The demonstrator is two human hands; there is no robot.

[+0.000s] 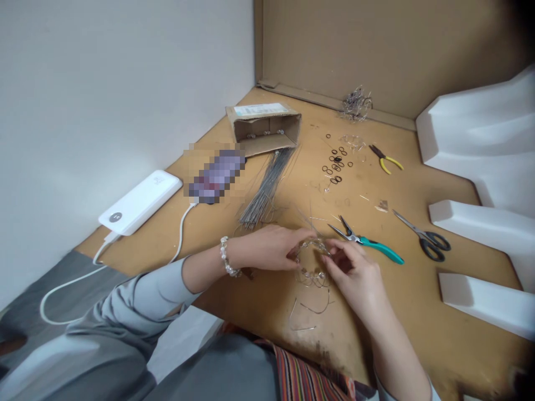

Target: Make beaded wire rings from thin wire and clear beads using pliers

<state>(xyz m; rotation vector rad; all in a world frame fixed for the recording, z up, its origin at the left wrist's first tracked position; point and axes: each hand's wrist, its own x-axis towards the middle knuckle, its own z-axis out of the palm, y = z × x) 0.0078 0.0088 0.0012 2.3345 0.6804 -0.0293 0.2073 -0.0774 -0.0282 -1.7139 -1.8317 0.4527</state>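
Between my two hands is a ring of thin wire with clear beads [314, 277], held just over the table. My left hand [271, 246], with a beaded bracelet [228, 257] on its wrist, pinches the ring's left and upper side. On the right side, the fingertips of my right hand [353, 270] are closed on the ring's wire. Loose bits of bent wire [315, 308] lie below it. Teal-handled pliers [380, 249] rest open just beyond my right hand. A bundle of straight grey wires [267, 192] lies behind my left hand.
Scissors [428, 239], yellow-handled cutters [387, 160], several black rings [336, 161] and a wire tangle [356, 104] lie on the table [259, 312]. An open cardboard box [263, 111], a phone [217, 175] and a cabled white power bank [142, 200] are at left; white foam [476, 139] stands right.
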